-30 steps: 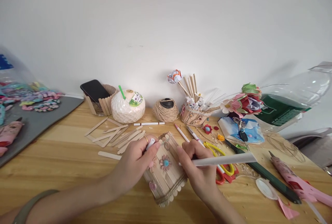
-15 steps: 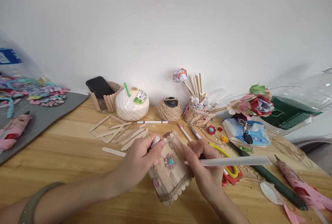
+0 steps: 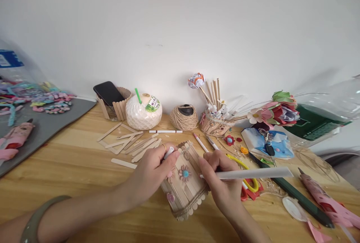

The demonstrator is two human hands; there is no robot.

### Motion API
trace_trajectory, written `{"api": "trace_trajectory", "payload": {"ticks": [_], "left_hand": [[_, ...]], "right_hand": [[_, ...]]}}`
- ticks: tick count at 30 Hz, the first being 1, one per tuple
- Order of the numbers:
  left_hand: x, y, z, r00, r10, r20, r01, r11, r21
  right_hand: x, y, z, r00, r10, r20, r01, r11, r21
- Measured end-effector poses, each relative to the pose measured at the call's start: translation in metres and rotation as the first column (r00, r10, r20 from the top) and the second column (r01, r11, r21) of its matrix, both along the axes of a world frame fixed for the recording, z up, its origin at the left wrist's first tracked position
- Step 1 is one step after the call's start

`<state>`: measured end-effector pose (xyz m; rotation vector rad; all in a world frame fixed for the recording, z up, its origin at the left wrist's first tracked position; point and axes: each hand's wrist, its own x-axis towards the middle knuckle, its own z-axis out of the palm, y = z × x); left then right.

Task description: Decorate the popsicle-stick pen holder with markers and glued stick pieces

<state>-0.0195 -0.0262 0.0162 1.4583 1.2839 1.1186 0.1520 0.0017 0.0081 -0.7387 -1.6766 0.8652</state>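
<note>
Left grip (image 3: 157,168) is clamped on the box (image 3: 192,187) and a short tube (image 3: 169,152); right grip (image 3: 221,185) pinches a white rod (image 3: 253,173), its thin end near the box's right side. I'd hold the box firm and guide the rod lightly (that flower (image 3: 185,173) looks easily knocked). At lower centre of the frame, the box is tilted: pale sticks (image 3: 180,187), scalloped rim (image 3: 196,206), twine (image 3: 194,199), blue-centred petals.

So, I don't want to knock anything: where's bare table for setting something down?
The widest bare patch of table lies between the gray mat, the loose craft sticks and the left forearm. A smaller one lies between the forearms, below the decorated stick piece. Crowded: right of the right hand, with scissors and glue gun.
</note>
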Motion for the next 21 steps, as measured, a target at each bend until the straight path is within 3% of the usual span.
{"api": "trace_trajectory", "payload": {"ticks": [3, 11, 16, 21], "left_hand": [[0.0, 0.0, 0.0, 1.0, -0.002, 0.0, 0.002, 1.0, 0.003], [-0.003, 0.003, 0.0, 1.0, -0.012, 0.007, 0.012, 0.999, -0.031], [-0.005, 0.006, 0.004, 0.999, 0.01, -0.033, -0.012, 0.999, -0.051], [-0.006, 0.011, 0.006, 1.0, 0.01, -0.021, -0.012, 0.997, -0.071]], "right_hand": [[0.0, 0.0, 0.001, 1.0, 0.02, -0.001, -0.02, 0.999, -0.03], [-0.002, 0.004, 0.01, 0.978, -0.031, -0.206, -0.021, 0.969, -0.248], [0.001, 0.004, 0.014, 0.99, 0.069, -0.127, -0.094, 0.974, -0.207], [0.0, -0.001, 0.007, 0.999, 0.039, -0.028, -0.042, 0.988, -0.15]]}}
